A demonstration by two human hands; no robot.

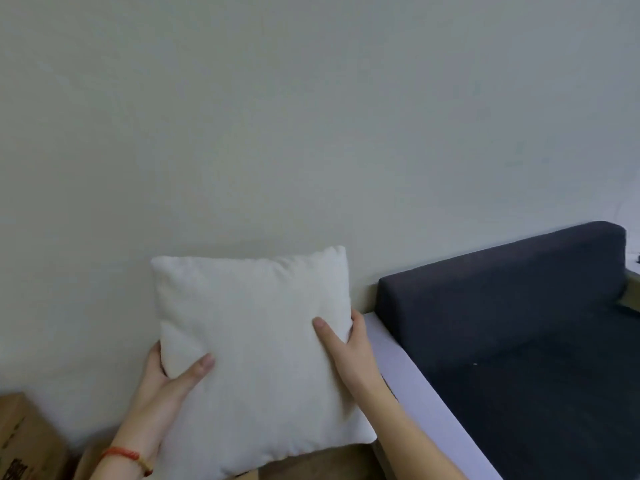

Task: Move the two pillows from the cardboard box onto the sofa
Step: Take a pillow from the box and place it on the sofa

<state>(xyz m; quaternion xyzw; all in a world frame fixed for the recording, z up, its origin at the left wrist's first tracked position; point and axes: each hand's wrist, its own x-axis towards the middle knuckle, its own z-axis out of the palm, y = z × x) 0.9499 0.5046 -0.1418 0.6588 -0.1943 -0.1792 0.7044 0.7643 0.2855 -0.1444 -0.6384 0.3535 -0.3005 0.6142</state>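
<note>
A square cream pillow (256, 348) is held upright in the air in front of the wall, left of the sofa. My left hand (169, 379) grips its left edge, thumb on the front. My right hand (349, 351) grips its right edge, thumb on the front and fingers behind. The sofa (540, 375) has a dark grey seat and back cushion and a pale armrest (412, 382) just right of my right forearm. Only a corner of the cardboard box (24, 441) shows at the bottom left. A second pillow is not in view.
A plain pale wall (311, 116) fills the upper view. A strip of wooden floor (311, 465) shows below the pillow. A red string bracelet (128, 457) is on my left wrist.
</note>
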